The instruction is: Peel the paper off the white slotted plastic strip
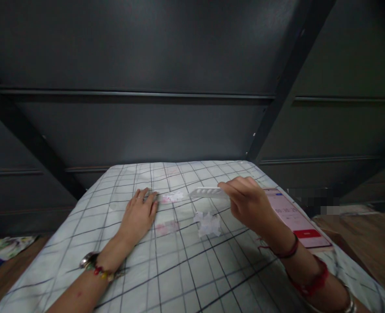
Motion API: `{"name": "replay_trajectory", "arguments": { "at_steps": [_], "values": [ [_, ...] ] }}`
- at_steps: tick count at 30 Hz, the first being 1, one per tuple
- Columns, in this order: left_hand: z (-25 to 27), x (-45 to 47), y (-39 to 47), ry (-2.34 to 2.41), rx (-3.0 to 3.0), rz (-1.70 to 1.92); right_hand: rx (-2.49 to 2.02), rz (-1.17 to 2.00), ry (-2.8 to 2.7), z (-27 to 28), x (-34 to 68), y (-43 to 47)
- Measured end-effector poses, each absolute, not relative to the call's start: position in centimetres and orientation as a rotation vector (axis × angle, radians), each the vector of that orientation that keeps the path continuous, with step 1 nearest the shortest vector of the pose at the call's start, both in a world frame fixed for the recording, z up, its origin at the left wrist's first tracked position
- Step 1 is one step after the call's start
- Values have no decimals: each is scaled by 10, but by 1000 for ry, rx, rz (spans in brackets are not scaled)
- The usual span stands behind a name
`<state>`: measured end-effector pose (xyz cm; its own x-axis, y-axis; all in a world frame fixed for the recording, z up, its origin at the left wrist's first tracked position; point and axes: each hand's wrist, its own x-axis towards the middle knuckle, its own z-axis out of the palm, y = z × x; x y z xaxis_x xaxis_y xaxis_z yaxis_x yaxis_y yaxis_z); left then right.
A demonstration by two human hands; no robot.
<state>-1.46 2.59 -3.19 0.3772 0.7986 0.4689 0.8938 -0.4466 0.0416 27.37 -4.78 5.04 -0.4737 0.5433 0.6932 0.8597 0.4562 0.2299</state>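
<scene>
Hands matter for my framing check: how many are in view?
2: the left hand lies flat on the checked cloth, and the right hand holds a white ridged piece above it. No others show.

ribbed piece (208,192): plastic | scraps (208,224): paper-like | phone (287,213): glossy | panels (147,130): smooth metal

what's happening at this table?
A person's right hand holds a thin white ridged piece above the checked cloth. The left hand rests on the cloth beside a pink-and-white strip. Whitish scraps lie nearer the person, and a phone lies by the right forearm.
</scene>
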Motion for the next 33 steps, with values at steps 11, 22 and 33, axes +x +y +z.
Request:
{"name": "replay_trajectory", "arguments": {
  "at_steps": [11, 22, 33],
  "values": [
    [-31, -15, 26, -1537, -2440, -592, -1128, -663, -2267, 52, 269, -50],
    [-32, -15, 25, -1555, -2436, -597, -1292, -658, -2262, 52, 274, -47],
    [-35, -16, 27, -1530, -2428, -600, -1133, -751, -2216, 44, 269, -42]
  ]
}}
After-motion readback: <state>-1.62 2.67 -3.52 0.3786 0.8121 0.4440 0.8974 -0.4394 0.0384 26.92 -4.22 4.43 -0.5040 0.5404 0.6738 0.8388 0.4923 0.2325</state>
